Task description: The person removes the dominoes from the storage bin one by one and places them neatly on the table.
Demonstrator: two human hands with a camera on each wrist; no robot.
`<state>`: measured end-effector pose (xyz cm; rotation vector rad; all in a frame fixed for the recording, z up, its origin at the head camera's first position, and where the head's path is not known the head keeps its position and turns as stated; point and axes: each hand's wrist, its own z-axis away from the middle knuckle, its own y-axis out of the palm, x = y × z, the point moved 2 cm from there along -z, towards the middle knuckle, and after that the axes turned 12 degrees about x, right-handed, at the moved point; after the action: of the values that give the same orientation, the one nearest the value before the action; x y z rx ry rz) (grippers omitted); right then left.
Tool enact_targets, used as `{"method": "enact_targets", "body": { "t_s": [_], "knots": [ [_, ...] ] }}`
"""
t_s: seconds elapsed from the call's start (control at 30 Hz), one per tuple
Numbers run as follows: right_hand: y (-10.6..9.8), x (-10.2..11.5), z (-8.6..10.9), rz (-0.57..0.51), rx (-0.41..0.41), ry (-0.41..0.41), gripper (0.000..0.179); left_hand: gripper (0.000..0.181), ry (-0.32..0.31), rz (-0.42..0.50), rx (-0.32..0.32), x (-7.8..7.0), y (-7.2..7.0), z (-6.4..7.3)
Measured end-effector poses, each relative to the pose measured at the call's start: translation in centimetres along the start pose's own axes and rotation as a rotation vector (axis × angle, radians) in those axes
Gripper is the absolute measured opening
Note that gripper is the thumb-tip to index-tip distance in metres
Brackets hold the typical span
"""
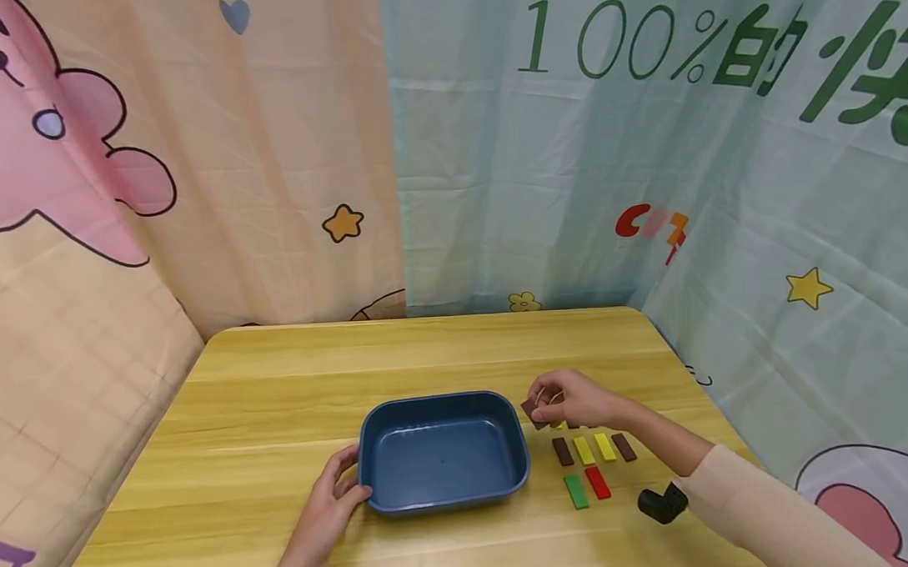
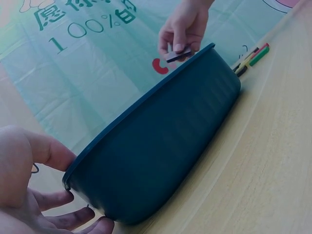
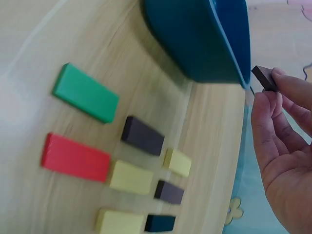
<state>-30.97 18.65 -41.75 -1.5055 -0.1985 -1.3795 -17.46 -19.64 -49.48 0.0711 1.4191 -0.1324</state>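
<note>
A dark blue plastic basin (image 1: 443,457) stands on the table, its inside bare. At its left end my left hand (image 1: 332,494) holds the wall, with fingers (image 2: 51,151) at the rim and others lower on the outside. My right hand (image 1: 571,399) is raised by the basin's right end. Between thumb and fingertips it pinches a dark brown domino-like block (image 3: 264,78), apart from the rim. Below it on the table lie a green block (image 3: 86,92), a red block (image 3: 75,157), and several yellow and dark ones, such as a yellow block (image 3: 130,176) and a dark brown block (image 3: 143,135).
A small black bent object (image 1: 663,503) lies near the right forearm, partly behind the sleeve (image 1: 762,506). The wooden table (image 1: 262,382) reaches back to printed curtains (image 1: 480,166) at the rear and sides.
</note>
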Motion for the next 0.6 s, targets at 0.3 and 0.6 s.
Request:
{"method": "enact_targets", "body": {
  "t_s": [0.3, 0.6],
  "knots": [
    [-0.9, -2.6, 4.7, -0.083, -0.042, 0.065, 0.017, 0.06, -0.029, -0.013, 0.0, -0.1, -0.3, -0.1],
    [0.6, -6.7, 9.1, -0.098, -0.07, 0.138, 0.014, 0.059, -0.027, 0.001, 0.012, 0.3, -0.3, 0.0]
  ]
}}
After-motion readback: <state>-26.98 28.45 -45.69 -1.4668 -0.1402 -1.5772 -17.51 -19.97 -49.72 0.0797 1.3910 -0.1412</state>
